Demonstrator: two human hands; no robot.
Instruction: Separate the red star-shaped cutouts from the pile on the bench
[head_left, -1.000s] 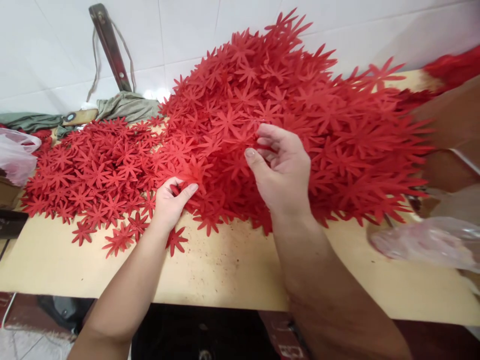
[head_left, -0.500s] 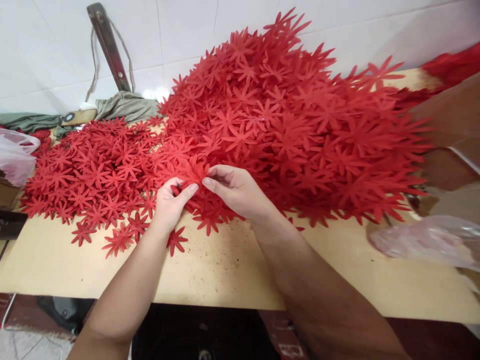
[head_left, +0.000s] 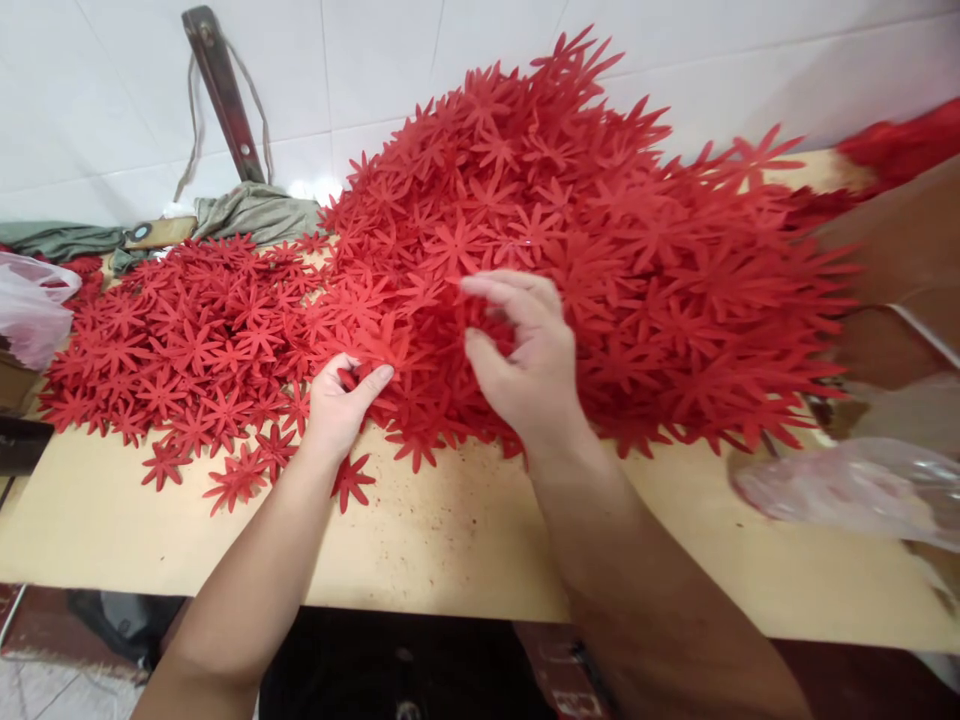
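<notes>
A big heap of red star-shaped cut-out flowers (head_left: 585, 250) covers the back of a tan tabletop (head_left: 465, 530), spreading into a flatter layer of flowers (head_left: 187, 340) on the left. My left hand (head_left: 339, 405) pinches a small stack of red flowers (head_left: 386, 350) at the heap's front edge, thumb on top. My right hand (head_left: 525, 355) hovers over the heap just right of that stack. Its fingers are spread and curled, touching the flowers and holding nothing.
A clear plastic bag (head_left: 847, 490) lies at the right of the table and another bag (head_left: 30, 305) at the far left. A brown bar with string (head_left: 221, 90) leans on the white tiled wall above a green cloth (head_left: 247, 210). Loose flowers (head_left: 247, 470) dot the front.
My right hand reached to the left hand's stack half a second ago, then lifted back up and right onto the heap with fingers spread. My left hand has stayed put.
</notes>
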